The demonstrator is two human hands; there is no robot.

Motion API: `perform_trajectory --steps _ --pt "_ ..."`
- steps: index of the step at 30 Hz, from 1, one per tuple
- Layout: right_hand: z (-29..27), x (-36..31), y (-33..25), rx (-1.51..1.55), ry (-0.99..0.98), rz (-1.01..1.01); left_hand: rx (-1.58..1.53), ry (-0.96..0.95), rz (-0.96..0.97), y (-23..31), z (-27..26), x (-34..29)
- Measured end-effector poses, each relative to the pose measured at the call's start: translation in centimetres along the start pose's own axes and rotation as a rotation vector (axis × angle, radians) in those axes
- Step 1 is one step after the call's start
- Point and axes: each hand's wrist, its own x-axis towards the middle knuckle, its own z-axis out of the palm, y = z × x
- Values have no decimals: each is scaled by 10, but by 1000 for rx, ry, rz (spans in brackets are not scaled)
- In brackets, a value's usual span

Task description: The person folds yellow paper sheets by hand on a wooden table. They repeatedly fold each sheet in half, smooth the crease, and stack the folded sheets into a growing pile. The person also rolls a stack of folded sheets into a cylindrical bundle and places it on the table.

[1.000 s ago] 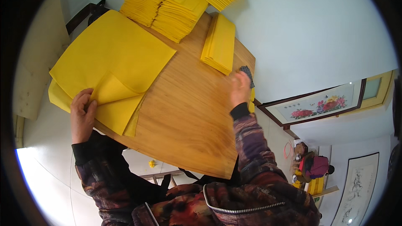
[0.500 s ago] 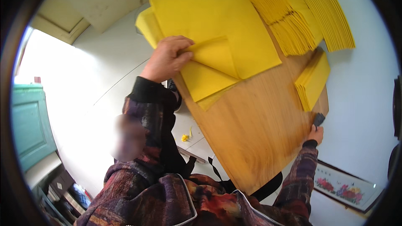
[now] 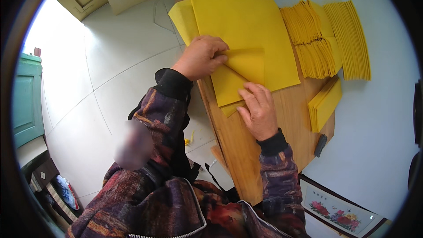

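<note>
A stack of large yellow paper sheets covers the left and far part of the wooden table. At its near left corner, a top sheet is lifted and folded back in a triangle. My left hand pinches the edge of that lifted sheet. Close by, my right hand lies over the near edge of the stack beside the fold, thumb and fingers apart and holding nothing. A small dark grey block sits at the table's right edge, away from both hands.
Folded yellow paper bundles stand in rows against the wall at the far right, with a smaller folded pile nearer. Bare wood shows on the wooden table. A framed flower picture is at the lower right. Yellow scraps lie on the floor.
My right hand has let go of the dark block at the right edge and come left to the folded sheet. My left hand keeps its pinch. The whole view has shifted slightly.
</note>
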Motion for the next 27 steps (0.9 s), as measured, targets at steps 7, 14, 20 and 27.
perform_trajectory --steps 7,14,20,27 --pt "5 15 9 100 -24 -27 -23 18 -3 -3 2 -1" --pt "4 20 25 527 -81 228 -5 -41 7 -4 -1 -4" --pt "2 19 36 890 -175 535 -97 -121 17 -7 -10 -8" --pt "6 18 39 902 -158 553 -87 -131 74 -9 -11 -8"
